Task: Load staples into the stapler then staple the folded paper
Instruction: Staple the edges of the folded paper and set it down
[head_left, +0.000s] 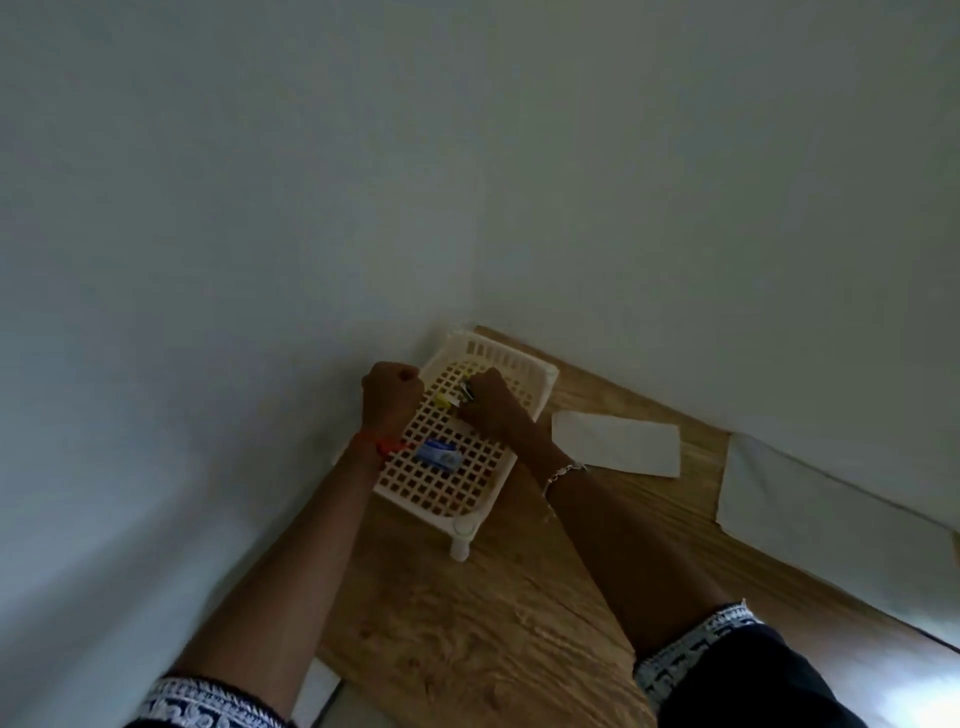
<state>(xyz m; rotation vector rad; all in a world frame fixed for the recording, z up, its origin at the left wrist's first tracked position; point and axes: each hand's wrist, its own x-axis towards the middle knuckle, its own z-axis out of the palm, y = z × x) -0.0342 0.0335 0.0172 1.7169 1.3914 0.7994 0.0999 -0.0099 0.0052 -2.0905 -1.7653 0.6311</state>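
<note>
A white lattice basket (467, 483) stands on short legs at the far left corner of the wooden table (467, 623). Over the basket my right hand (491, 408) grips a stapler (464, 391) with a yellow and metal body, mostly hidden by my fingers. My left hand (390, 391) is curled into a fist at the basket's left rim; whether it holds anything is hidden. A small blue staple box (439, 453) lies on the basket's floor below my hands. The folded white paper (618, 442) lies flat on the table to the right of the basket.
White walls meet in a corner right behind the basket. A second white sheet (810, 525) lies further right along the table's back edge. The table's near edge runs diagonally at bottom left.
</note>
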